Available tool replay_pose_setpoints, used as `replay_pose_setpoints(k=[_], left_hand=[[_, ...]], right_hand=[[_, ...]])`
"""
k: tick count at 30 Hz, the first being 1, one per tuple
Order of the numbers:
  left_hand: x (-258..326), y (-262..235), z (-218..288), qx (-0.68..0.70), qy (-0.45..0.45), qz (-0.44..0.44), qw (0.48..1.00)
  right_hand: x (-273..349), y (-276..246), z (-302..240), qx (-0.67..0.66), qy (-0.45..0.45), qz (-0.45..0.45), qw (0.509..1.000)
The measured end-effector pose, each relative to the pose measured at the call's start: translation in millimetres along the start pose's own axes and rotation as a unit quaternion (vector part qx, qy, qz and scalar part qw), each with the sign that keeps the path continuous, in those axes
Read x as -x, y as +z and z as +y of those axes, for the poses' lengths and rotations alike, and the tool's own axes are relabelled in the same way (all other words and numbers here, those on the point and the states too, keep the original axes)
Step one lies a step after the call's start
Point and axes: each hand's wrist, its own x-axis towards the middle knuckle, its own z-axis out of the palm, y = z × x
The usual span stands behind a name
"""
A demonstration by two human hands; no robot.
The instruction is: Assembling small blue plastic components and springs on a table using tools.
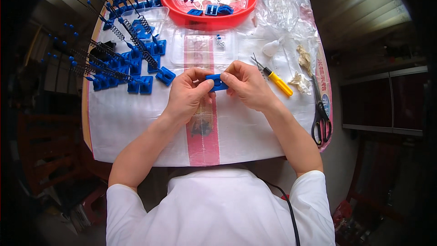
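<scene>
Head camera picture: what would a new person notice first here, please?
First, the two hands at the centre: the left hand and right hand pinch one small blue plastic part between them. Next, the crowd of blue pieces with springs at the upper left of the white sheet. The red round tray at the top also draws the eye.

One red tray (182, 16), one yellow-handled screwdriver (278, 83), one pair of scissors (321, 116).

Both hands' fingers (205, 83) pinching small blue plastic part (217, 82), yellow-handled screwdriver (278, 82) near, scissors (321, 117) far right.
</scene>
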Motion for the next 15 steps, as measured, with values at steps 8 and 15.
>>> replay_pose_setpoints(k=[8,15], left_hand=[[0.0,1.4,-7.0,-0.020,0.018,0.024,0.999],[1.5,3.2,-5.0,-0.036,0.012,0.008,0.999]], right_hand=[[1.8,2.0,1.0,0.009,0.005,0.008,1.000],[6.5,0.6,1.1,0.021,0.009,0.024,0.999]])
